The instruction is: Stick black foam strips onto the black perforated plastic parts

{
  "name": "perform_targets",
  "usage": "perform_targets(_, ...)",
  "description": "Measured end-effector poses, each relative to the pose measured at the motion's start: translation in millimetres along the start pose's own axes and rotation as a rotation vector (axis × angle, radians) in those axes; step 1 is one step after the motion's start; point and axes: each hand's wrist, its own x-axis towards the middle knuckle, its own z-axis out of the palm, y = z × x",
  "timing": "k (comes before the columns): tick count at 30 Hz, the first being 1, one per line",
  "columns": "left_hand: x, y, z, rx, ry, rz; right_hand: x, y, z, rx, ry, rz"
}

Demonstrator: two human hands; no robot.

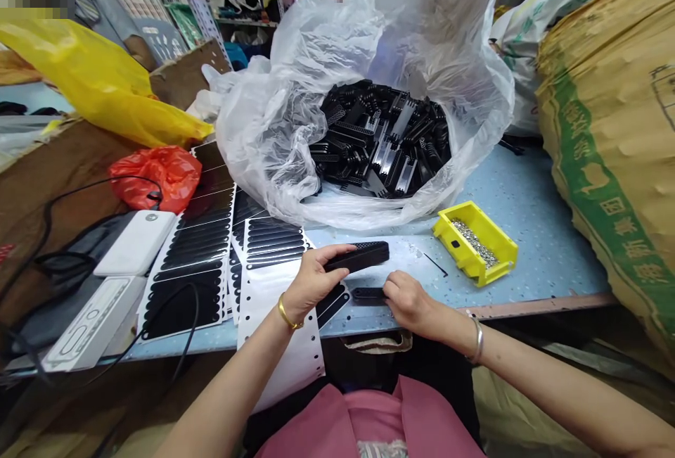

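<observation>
Nearby, yellow bin point(467, 259), bulging clear bag point(264, 138) behind, black sheets point(197, 254) leftward; hands point(312, 278) point(411, 301) grasping black pieces point(368, 257)

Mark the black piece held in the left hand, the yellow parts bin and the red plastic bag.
Held black piece point(369, 257): head view, on its long near side.
Yellow parts bin point(468, 261): head view, outer left wall.
Red plastic bag point(171, 167): head view, crumpled upper middle.

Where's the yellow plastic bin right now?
In the head view, the yellow plastic bin sits right of centre on the speckled blue tabletop, beyond the right hand.
</observation>
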Motion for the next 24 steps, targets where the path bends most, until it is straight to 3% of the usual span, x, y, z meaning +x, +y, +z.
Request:
perform_targets(5, -2.9, -25.7, 20.7, 0.393, -0.089, 0.26, -5.5, 2.4, -4.0, -0.086, 0.132, -0.065)
perform_targets(10, -3.2, -44.3, 23.7, 0.561, -0.102, 0.565, -31.8, 22.1, -10.1, -0.064, 0.231, 0.002)
perform_targets(12, 0.9, -44.5, 22.4, 0.593, -0.105, 0.568, -36.6, 29.2, -6.8, -0.053, 0.267, 0.024)
perform_targets(18, 13.6, -41.3, 21.7, 0.623, -0.165, 0.384, -29.4, 33.4, 2.3, 0.089, 0.246, 0.128)
perform_targets(22, 7.9, -34.5, 19.4, 0.719, -0.208, 0.513, -24.7, 32.9, 3.8, 0.231, 0.217, 0.308)
perform_targets(24, -0.4, -30.2, 12.8, 0.726, -0.145, 0.569, -24.2, 33.7, 3.5, 0.278, 0.178, 0.402)
